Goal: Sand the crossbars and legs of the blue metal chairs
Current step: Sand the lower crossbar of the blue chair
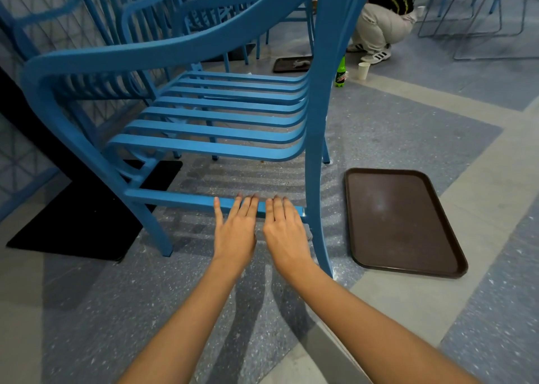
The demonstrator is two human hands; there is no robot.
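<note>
Reaching out with both hands here, flat on the lower crossbar [186,201] of the blue metal chair [204,115], down near the floor between the legs. Left hand [235,232] has its fingers straight and spread, tips resting over the bar. Right hand [284,230] sits just beside it, fingers straight and together on the bar too, right next to the near right leg [316,179]. Something small and grey pokes out under the right palm, can't tell what. A brown tray [402,223] lies on the speckled floor [116,310] to the right. Farther off: a green soda bottle [340,73], a paper cup [363,70] and a crouching person [382,25].
</note>
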